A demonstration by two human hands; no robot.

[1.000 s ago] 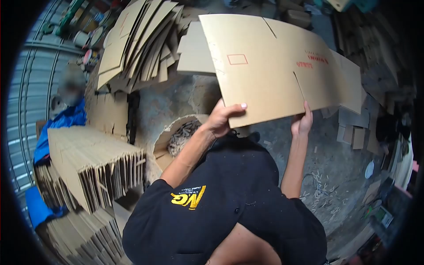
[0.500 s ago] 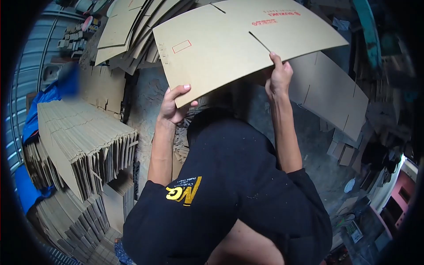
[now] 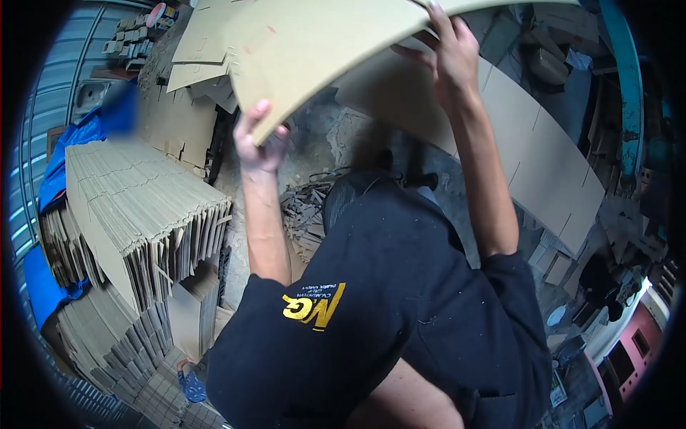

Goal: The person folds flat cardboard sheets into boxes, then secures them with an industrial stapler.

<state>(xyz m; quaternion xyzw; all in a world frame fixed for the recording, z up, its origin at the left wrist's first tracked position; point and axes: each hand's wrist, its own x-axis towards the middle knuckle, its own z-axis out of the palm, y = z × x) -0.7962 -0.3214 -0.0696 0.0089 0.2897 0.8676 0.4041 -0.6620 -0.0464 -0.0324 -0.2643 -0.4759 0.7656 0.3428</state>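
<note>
A large tan cardboard sheet (image 3: pixel 321 53) is raised in front of me at the top of the view, bowed along its near edge and running out of frame. My left hand (image 3: pixel 261 143) grips its near left corner, thumb on top and fingers beneath. Further right, my right hand (image 3: pixel 456 61) holds the near edge beside a dark slot, with some fingers under the board. Behind and below it, another slotted cardboard sheet (image 3: pixel 532 136) slopes down to the right.
Tall bundles of cardboard (image 3: pixel 136 193) stand at the left, with more stacked cardboard (image 3: pixel 125 350) below. More sheets (image 3: pixel 200 36) lean at the upper left. Cardboard scraps (image 3: pixel 306 214) litter the floor. A teal post (image 3: pixel 623 86) rises at right. Part of another person (image 3: pixel 191 382) shows at lower left.
Both hands have moved up and away from me with the cardboard sheet. It now bends more, and its red print has mostly left the view or blurred.
</note>
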